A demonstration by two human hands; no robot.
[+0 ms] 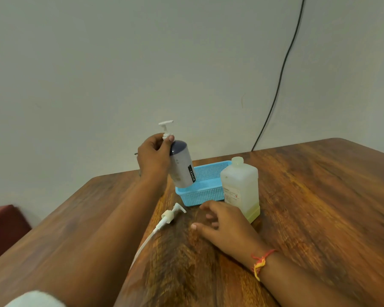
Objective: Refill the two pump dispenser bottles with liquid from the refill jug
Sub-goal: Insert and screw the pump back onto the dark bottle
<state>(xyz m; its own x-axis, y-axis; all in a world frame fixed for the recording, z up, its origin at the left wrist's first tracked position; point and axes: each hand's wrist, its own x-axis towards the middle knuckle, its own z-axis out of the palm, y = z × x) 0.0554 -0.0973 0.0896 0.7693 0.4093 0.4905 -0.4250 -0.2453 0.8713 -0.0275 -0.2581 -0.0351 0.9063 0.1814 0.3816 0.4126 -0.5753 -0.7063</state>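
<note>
My left hand (154, 155) grips a grey pump dispenser bottle (183, 167) by its neck, lifted and tilted over the left end of the blue basket (206, 191). Its white pump head (165, 126) is still on. A loose white pump with its long tube (162, 222) lies on the table in front of the basket. The translucent refill jug (239, 187) stands capped to the right of the basket, with a little yellowish liquid at its bottom. My right hand (224, 222) hovers low over the table just in front of the jug, fingers spread and holding nothing.
The wooden table (319, 207) stands against a pale wall. A black cable (282, 69) hangs down the wall behind the table's far edge. A dark red seat (5, 229) stands at the left, below table level.
</note>
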